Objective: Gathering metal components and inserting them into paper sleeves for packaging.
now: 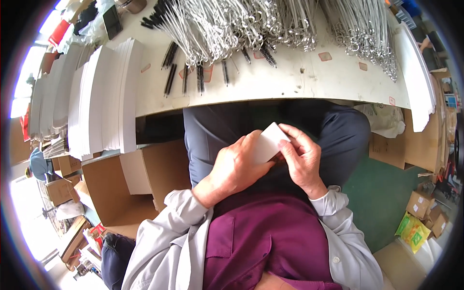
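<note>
Head view. A white box (271, 144) is held in both hands above the lap, apart from the near edge of the worktable (309, 89). By the left hand (238, 162) it is clasped firmly, fingers along its far left side and thumb along the near side. At its right end, the thumb and index finger of the right hand (303, 157) are bent with a narrow gap between them; the thumb is laid at the corner, but whether a full grip is taken cannot be told. The step in hand is judged to be fingertip work on that end, for which a steady left hold and small, light right-hand movements are called for. The long axis appears to be slanted from lower left to upper right, with the uncovered end pointed up and right; the lower left end is hidden.
</note>
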`<action>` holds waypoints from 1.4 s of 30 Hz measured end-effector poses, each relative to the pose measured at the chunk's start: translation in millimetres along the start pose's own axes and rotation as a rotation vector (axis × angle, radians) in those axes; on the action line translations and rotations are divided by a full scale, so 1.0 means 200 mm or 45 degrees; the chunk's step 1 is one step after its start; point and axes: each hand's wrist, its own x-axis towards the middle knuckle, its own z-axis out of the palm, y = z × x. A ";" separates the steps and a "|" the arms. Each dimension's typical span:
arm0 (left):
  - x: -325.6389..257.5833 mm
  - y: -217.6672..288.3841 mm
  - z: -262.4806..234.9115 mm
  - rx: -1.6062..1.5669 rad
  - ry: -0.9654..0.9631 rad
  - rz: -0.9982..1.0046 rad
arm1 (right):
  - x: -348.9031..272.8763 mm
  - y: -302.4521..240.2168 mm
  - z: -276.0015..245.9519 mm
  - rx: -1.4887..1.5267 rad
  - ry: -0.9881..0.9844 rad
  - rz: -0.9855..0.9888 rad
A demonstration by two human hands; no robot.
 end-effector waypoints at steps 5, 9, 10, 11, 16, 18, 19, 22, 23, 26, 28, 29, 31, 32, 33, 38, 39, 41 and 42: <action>-0.08 -0.04 -0.19 0.277 0.002 0.037 | 0.17 -0.07 -0.12 0.054 0.116 -0.152; -0.04 -0.06 -0.26 0.430 0.062 0.114 | 0.27 -0.11 -0.20 0.116 0.195 -0.113; -0.02 -0.06 -0.28 0.473 0.074 0.130 | 0.29 -0.12 -0.21 0.111 0.199 -0.104; -0.01 -0.08 -0.30 0.486 0.086 0.174 | 0.30 -0.11 -0.21 0.141 0.195 -0.102; 0.05 -0.06 -0.37 0.599 0.168 0.292 | 0.34 -0.14 -0.20 0.138 0.185 -0.107; 0.06 -0.05 -0.41 0.646 0.223 0.292 | 0.34 -0.16 -0.22 0.120 0.183 -0.038; 0.09 -0.05 -0.40 0.628 0.222 0.356 | 0.33 -0.18 -0.24 0.128 0.195 -0.016; 0.11 -0.06 -0.42 0.596 0.199 0.422 | 0.30 -0.16 -0.30 0.105 0.220 -0.019; 0.11 -0.06 -0.43 0.602 0.209 0.432 | 0.30 -0.15 -0.30 0.118 0.193 -0.023; 0.11 -0.08 -0.46 0.633 0.272 0.473 | 0.29 -0.13 -0.30 0.147 0.148 -0.034; 0.10 -0.06 -0.48 0.614 0.229 0.430 | 0.29 -0.13 -0.28 0.158 0.152 -0.038; 0.10 -0.06 -0.49 0.582 0.178 0.394 | 0.29 -0.13 -0.28 0.138 0.150 -0.047; 0.08 -0.07 -0.49 0.591 0.182 0.398 | 0.29 -0.15 -0.28 0.108 0.158 -0.058; 0.08 -0.07 -0.50 0.601 0.184 0.400 | 0.29 -0.15 -0.28 0.108 0.141 -0.066; 0.08 -0.07 -0.50 0.600 0.186 0.405 | 0.30 -0.16 -0.27 0.110 0.123 -0.075; 0.09 -0.08 -0.55 0.603 0.240 0.444 | 0.30 -0.20 -0.26 0.022 0.096 -0.163; 0.10 -0.10 -0.57 0.624 0.259 0.445 | 0.30 -0.20 -0.26 0.008 0.075 -0.190; 0.10 -0.09 -0.62 0.594 0.297 0.339 | 0.30 -0.20 -0.25 -0.010 0.072 -0.190; 0.10 -0.08 -0.63 0.565 0.332 0.236 | 0.30 -0.21 -0.25 -0.026 0.073 -0.191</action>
